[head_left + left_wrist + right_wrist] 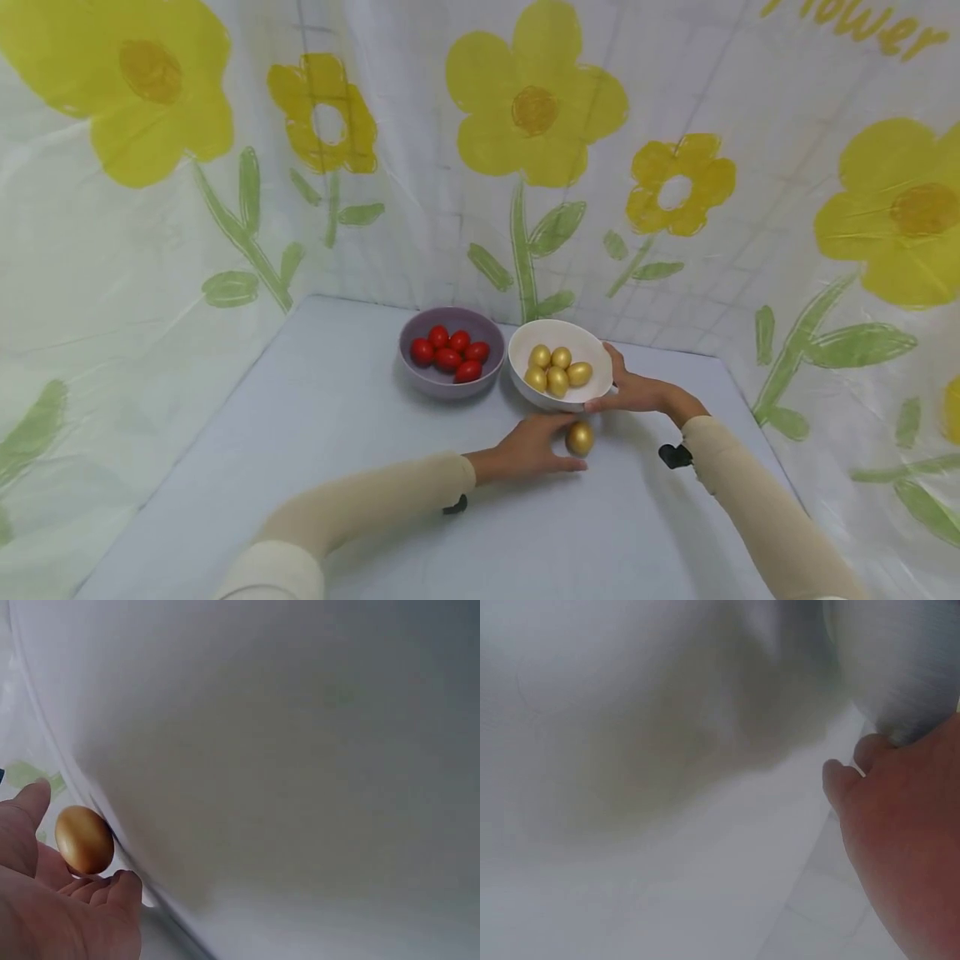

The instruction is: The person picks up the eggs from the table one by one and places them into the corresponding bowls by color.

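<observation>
A gold egg (580,437) rests on the table just in front of the white bowl (517,385). My left hand (525,450) reaches in from the left, thumb and fingers spread on either side of this egg. The left wrist view shows the same egg (85,840) close to the fingertips, with a gap towards the thumb. Several more gold eggs (557,381) lie inside the white bowl. At that bowl's right side, my right hand (637,392) holds the wall, thumb at the near edge and fingers round the far right; the right wrist view shows its curled fingers against the bowl (907,667).
Left of the white bowl stands a purple bowl (442,389) with several red eggs (448,360). A pale cloth covers the table (300,417). Behind it hangs a curtain (412,250) printed with yellow flowers, close to the table's back edge.
</observation>
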The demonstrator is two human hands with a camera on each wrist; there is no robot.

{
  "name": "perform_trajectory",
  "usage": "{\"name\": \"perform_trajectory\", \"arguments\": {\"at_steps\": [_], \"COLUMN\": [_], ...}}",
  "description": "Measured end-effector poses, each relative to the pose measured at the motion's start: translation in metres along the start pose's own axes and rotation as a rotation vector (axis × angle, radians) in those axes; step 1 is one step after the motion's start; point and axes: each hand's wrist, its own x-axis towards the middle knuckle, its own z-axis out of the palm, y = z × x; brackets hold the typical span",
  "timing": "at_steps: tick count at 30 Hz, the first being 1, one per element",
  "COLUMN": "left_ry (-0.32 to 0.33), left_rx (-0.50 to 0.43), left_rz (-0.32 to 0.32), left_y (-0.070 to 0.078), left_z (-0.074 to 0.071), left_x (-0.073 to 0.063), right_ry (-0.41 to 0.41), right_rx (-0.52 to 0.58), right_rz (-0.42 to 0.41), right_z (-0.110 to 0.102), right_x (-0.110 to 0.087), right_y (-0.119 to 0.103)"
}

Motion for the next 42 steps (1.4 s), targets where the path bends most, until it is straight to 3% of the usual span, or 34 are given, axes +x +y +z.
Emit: {"name": "perform_trajectory", "arguments": {"at_steps": [6, 10, 14, 19, 24, 29, 32, 36, 39, 42], "left_ry": [0.003, -0.012, -0.034, -0.097, -0.224, -0.364, -0.365, -0.292, -0.275, -0.321], "left_rx": [0.032, 0.002, -0.020, 0.016, 0.015, -0.018, 0.015, 0.102, 0.149, 0.220], "left_rz": [0.045, 0.070, 0.086, 0.099, 0.173, 0.213, 0.213, 0.217, 0.220, 0.235], "left_y": [-0.010, -0.013, -0.008, 0.004, 0.024, 0.047, 0.050, 0.039, 0.028, 0.019], "left_z": [0.006, 0.006, -0.001, -0.014, -0.038, -0.081, -0.108, -0.133, -0.140, -0.139], "left_x": [0.017, 0.024, 0.027, 0.024, 0.022, 0.029, 0.042, 0.065, 0.081, 0.093], "right_ry": [-0.007, -0.002, 0.008, 0.003, -0.003, -0.010, -0.018, -0.015, -0.008, -0.009], "right_rx": [-0.006, -0.013, -0.001, -0.012, -0.009, 0.006, 0.014, 0.015, 0.006, 0.007], "right_rz": [0.011, 0.010, 0.006, 0.001, -0.006, -0.009, -0.008, 0.007, 0.021, 0.019], "right_z": [0.002, 0.001, -0.002, -0.004, -0.003, -0.004, -0.005, -0.005, -0.004, -0.002], "right_x": [0.001, 0.000, -0.001, -0.002, -0.003, -0.004, -0.005, -0.005, -0.004, -0.002], "right_y": [0.001, -0.001, -0.002, -0.003, -0.002, -0.001, -0.001, 0.000, -0.001, -0.003]}}
